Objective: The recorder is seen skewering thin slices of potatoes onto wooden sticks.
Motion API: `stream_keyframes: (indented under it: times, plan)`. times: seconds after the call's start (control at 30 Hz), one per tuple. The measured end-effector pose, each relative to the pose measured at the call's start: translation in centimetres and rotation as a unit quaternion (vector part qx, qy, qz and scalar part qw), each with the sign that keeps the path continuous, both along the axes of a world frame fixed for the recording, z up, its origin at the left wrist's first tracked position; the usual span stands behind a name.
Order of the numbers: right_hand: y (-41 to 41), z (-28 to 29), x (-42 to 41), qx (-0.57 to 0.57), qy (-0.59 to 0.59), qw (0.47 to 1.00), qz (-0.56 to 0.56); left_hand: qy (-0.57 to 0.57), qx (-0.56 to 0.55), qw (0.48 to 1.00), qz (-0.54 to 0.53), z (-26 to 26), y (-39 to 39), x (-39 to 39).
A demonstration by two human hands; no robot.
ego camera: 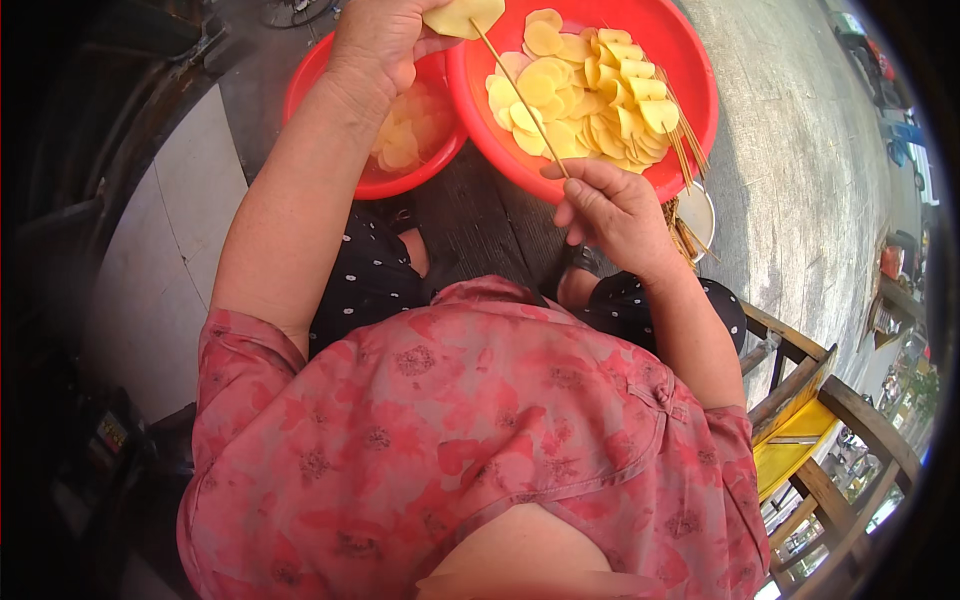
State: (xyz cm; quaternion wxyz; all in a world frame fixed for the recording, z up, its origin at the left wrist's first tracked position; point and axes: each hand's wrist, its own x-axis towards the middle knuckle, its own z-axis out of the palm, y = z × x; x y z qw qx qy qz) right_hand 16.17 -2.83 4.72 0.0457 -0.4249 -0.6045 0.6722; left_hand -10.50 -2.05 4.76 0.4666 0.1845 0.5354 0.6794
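My left hand (pixel 386 45), partly cut off by the top edge, grips a round pale-yellow slice (pixel 461 16) that looks like potato. A thin bamboo skewer (pixel 516 88) runs from that slice down to my right hand (pixel 611 214), which pinches its lower end between thumb and fingers. Under the skewer is a large red plastic basin (pixel 694 67) with many loose slices (pixel 540 82). Skewered slices (pixel 628 71) lie at its right side, their bamboo sticks (pixel 684 142) reaching over the rim. Below my left hand, a second red basin (pixel 367 187) holds more slices (pixel 401 139), seemingly in water.
A white round container (pixel 701 217) with a bundle of bamboo skewers (pixel 682 244) stands by my right knee. Dark wooden boards (pixel 469 217) lie between my feet. Wooden chair-like frames (pixel 795 390) with a yellow panel (pixel 799 442) are at the right. Pale tiles (pixel 165 247) cover the left floor.
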Motion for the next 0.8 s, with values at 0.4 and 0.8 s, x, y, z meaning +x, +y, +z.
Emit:
stream_keyframes:
  times: [0.4, 0.8]
  plan:
    - [0.2, 0.0, 0.0, -0.030, 0.081, 0.994, -0.073, 0.053, -0.042, 0.977, -0.204, -1.2, -1.2, 1.8]
    - [2.7, -1.3, 0.4, -0.037, 0.104, 0.978, -0.179, 0.069, -0.039, 0.948, -0.310, -1.7, -0.5, 8.3]
